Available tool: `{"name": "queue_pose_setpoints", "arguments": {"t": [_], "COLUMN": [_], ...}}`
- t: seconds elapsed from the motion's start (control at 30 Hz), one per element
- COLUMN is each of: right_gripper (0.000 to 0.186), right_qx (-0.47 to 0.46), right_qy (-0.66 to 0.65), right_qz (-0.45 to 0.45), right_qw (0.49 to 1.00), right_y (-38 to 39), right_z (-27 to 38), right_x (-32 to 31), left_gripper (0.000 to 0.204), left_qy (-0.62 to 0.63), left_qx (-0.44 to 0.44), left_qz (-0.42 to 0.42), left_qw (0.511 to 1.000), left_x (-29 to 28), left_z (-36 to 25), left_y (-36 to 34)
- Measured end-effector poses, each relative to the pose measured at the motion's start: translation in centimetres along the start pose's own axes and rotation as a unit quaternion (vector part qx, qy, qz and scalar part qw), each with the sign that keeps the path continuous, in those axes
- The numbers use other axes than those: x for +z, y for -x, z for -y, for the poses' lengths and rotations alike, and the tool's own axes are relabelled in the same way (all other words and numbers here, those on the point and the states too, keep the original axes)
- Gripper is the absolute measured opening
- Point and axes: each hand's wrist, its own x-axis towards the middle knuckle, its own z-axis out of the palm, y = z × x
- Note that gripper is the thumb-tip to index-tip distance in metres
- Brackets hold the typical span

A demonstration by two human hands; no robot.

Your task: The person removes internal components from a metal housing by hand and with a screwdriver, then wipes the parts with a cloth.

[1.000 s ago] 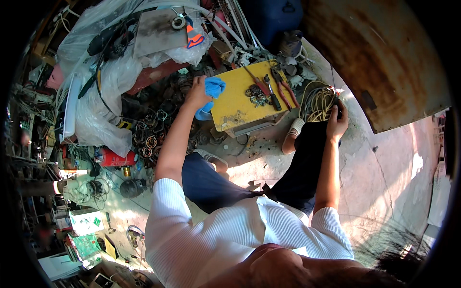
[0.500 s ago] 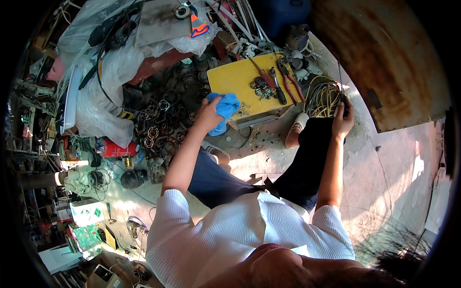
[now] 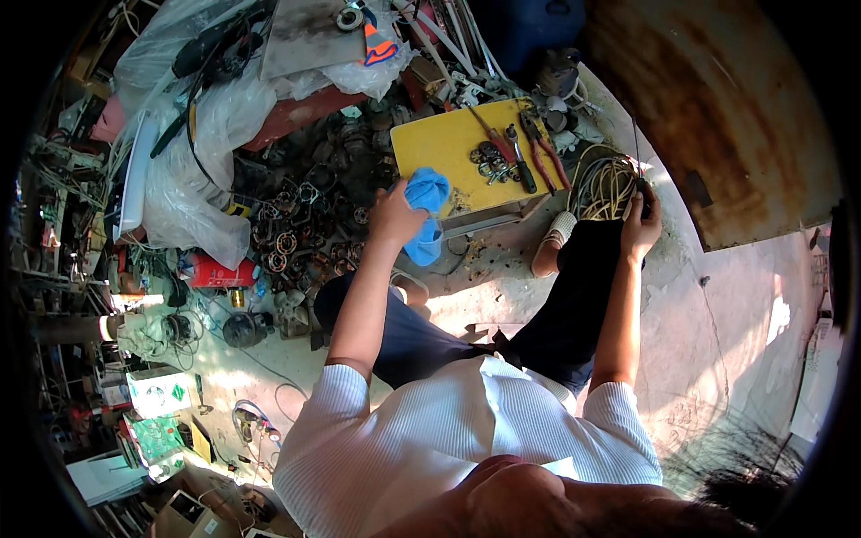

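a person in a white ribbed shirt and dark trousers sits on a sunlit concrete floor among workshop clutter, seen from above. the left hand has its fingers clenched around a blue cloth, which bunches above the knuckles and hangs below them, right at the near left edge of a yellow box-shaped table. on the table's far right part lie a cluster of small metal rings, a dark-handled tool and red-handled pliers, all close together and apart from the cloth. the right hand rests on the raised right knee, fingers curled around what appears to be a thin dark rod standing up from the fist; the grip itself is too small to make out clearly. just beside that hand, between it and the table, sits a coil of pale yellow wire. a heap of dark metal parts spreads left of the table, with a red cylinder near its lower edge and clear plastic sheeting behind. a rusty metal panel stands at the upper right.
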Motion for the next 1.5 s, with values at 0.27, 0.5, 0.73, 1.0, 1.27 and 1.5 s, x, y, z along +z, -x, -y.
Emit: {"name": "queue_pose_setpoints", "arguments": {"t": [0.27,0.5,0.73,1.0,1.27,1.5], "right_gripper": [0.029,0.028,0.028,0.028,0.028,0.028], "right_qx": [0.002,0.006,0.002,-0.006,0.003,-0.013], "right_qy": [0.008,-0.013,-0.001,0.009,0.007,0.008], "right_qz": [0.008,0.007,0.008,0.009,0.015,0.020], "right_qw": [1.000,1.000,1.000,1.000,1.000,1.000], "right_y": [0.0,-0.1,-0.2,-0.1,0.1,0.0], "right_z": [-0.4,-0.4,-0.7,-0.4,0.1,0.1], "right_x": [0.3,0.2,0.1,0.1,0.0,-0.1], "left_gripper": [0.075,0.083,0.085,0.060,0.052,0.053], "left_qy": [-0.029,-0.060,-0.039,-0.046,-0.067,-0.066], "left_qx": [0.009,0.008,0.024,0.124,0.193,0.230], "left_qz": [-0.007,0.002,0.085,-0.027,-0.105,-0.136], "left_qw": [1.000,0.998,0.995,0.991,0.973,0.961], "left_x": [0.1,5.6,4.7,7.6,9.2,10.4], "left_z": [-2.6,-2.9,-4.1,-3.3,-3.7,-3.6], "left_y": [-5.1,-4.6,-1.7,0.5,2.2,3.3]}}
